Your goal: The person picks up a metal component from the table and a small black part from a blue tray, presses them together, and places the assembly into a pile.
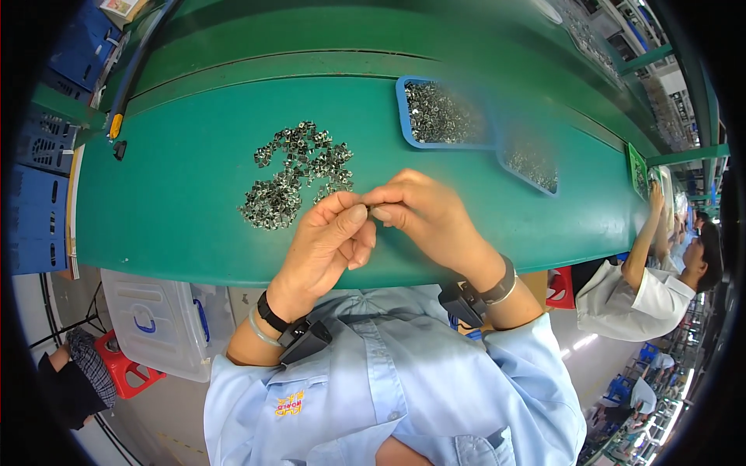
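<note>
My left hand (330,237) and my right hand (423,210) meet over the near part of the green table, thumbs and forefingers pinched together. Between the fingertips sits a small dark piece (368,207), mostly covered, so its kind and which hand bears it more are hard to make out. Just beyond my left hand lies a loose pile of small shiny metal parts (272,202), spread in a curved heap. Farther off to the right, a blue tray (405,116) holds many similar little metal parts.
Beside that tray stands a second blue tray (536,186) of small parts, partly blurred. A green tray (638,172) is at the table's right end, near a co-worker (645,299). Blue crates (37,221) stand at left; a clear plastic box (148,318) and red stool (124,369) are below.
</note>
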Action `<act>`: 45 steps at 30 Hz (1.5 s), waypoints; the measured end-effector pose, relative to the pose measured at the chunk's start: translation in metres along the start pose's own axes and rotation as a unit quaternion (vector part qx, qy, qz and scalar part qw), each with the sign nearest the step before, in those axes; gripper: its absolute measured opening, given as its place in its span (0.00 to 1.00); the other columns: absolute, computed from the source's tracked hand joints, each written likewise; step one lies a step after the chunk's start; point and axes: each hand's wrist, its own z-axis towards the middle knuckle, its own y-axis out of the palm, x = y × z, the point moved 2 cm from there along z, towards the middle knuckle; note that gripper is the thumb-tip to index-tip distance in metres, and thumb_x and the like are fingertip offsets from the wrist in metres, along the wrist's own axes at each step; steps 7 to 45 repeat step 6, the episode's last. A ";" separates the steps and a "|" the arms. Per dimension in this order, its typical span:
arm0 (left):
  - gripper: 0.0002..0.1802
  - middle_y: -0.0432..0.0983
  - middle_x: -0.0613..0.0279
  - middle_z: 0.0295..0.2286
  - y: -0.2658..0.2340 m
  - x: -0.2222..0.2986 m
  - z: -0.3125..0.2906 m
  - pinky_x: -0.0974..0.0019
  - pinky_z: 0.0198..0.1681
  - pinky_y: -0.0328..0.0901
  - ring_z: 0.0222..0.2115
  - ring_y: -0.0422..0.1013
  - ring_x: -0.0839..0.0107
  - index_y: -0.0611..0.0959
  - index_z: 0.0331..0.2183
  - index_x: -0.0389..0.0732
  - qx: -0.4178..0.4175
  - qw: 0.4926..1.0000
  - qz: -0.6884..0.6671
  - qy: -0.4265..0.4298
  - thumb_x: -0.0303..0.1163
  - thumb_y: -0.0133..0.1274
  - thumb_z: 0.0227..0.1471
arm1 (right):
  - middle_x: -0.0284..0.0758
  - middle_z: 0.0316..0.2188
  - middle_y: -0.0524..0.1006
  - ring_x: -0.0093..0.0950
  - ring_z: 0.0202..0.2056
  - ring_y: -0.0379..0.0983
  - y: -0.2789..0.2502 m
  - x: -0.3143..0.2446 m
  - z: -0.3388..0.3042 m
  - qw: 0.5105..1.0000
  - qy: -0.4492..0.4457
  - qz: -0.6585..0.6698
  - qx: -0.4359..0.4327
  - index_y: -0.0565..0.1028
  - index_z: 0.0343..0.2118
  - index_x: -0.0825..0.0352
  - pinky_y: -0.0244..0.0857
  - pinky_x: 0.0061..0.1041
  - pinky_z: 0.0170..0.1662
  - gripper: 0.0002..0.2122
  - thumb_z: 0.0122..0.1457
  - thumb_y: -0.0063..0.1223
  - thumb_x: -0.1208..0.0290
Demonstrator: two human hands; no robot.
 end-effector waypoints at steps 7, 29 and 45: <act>0.09 0.72 0.62 0.20 0.004 -0.008 -0.003 0.75 0.17 0.59 0.17 0.66 0.77 0.74 0.37 0.38 0.001 1.000 -0.016 -0.014 0.32 0.49 0.56 | 0.32 0.30 0.73 0.26 0.31 0.70 0.003 0.005 -0.017 0.998 -0.020 0.019 0.058 0.76 0.40 0.65 0.67 0.22 0.34 0.11 0.53 0.55 0.78; 0.09 0.72 0.62 0.20 0.004 -0.008 -0.003 0.75 0.17 0.59 0.17 0.66 0.77 0.74 0.37 0.38 0.001 1.000 -0.016 -0.014 0.32 0.49 0.56 | 0.32 0.30 0.73 0.26 0.31 0.70 0.003 0.005 -0.017 0.998 -0.020 0.019 0.058 0.76 0.40 0.65 0.67 0.22 0.34 0.11 0.53 0.55 0.78; 0.09 0.72 0.62 0.20 0.004 -0.008 -0.003 0.75 0.17 0.59 0.17 0.66 0.77 0.74 0.37 0.38 0.001 1.000 -0.016 -0.014 0.32 0.49 0.56 | 0.32 0.30 0.73 0.26 0.31 0.70 0.003 0.005 -0.017 0.998 -0.020 0.019 0.058 0.76 0.40 0.65 0.67 0.22 0.34 0.11 0.53 0.55 0.78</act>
